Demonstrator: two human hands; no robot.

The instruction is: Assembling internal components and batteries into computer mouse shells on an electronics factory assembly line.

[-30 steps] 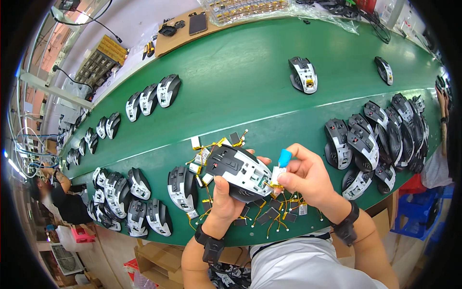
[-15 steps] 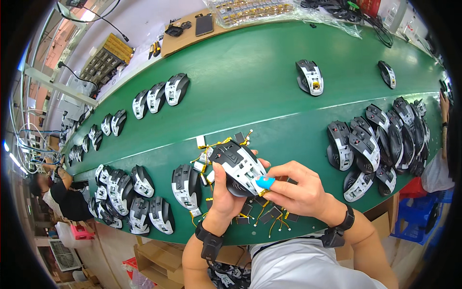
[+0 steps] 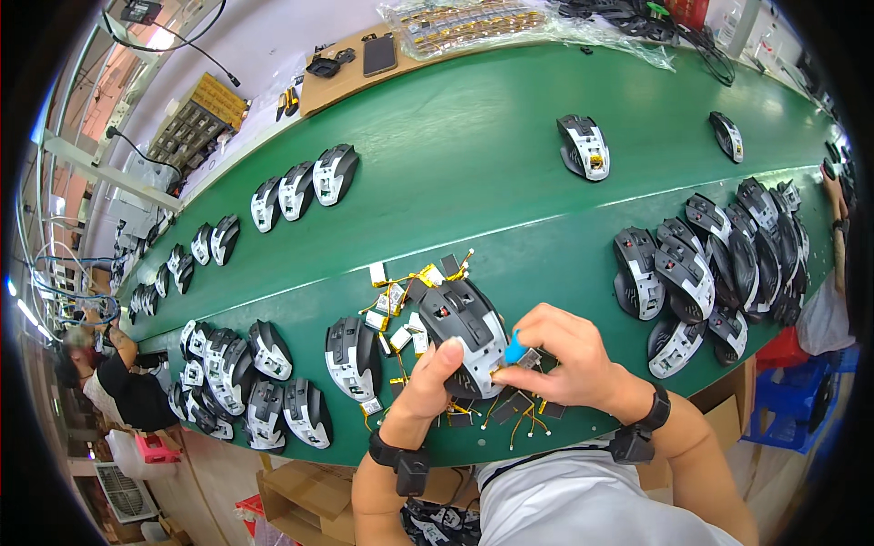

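My left hand (image 3: 431, 382) grips a black and white computer mouse shell (image 3: 462, 329) by its side, thumb toward the rear end. At that rear end my right hand (image 3: 566, 357) is closed in a pinch, with a blue finger cot (image 3: 516, 349) on one finger. A bit of yellow shows by the fingertips; what they pinch is too small to tell. Under and around both hands lie several small batteries with wires, some white-faced (image 3: 401, 338), some dark (image 3: 513, 406). Left of my left hand rests another mouse shell (image 3: 351, 357), a wired battery (image 3: 370, 407) at its lower end.
Several mouse shells (image 3: 228, 364) cluster at left, and a larger pile (image 3: 687, 273) at right. On the green bench's (image 3: 455, 164) far strip stand spaced shells (image 3: 296, 189), (image 3: 584, 147). A phone (image 3: 380, 55) lies on cardboard behind. Another person (image 3: 127, 378) is at far left.
The mouse shell in my left hand has turned more upright, its rear end pointing toward me. My right hand has shifted slightly right and down, its fingers still at the shell's rear.
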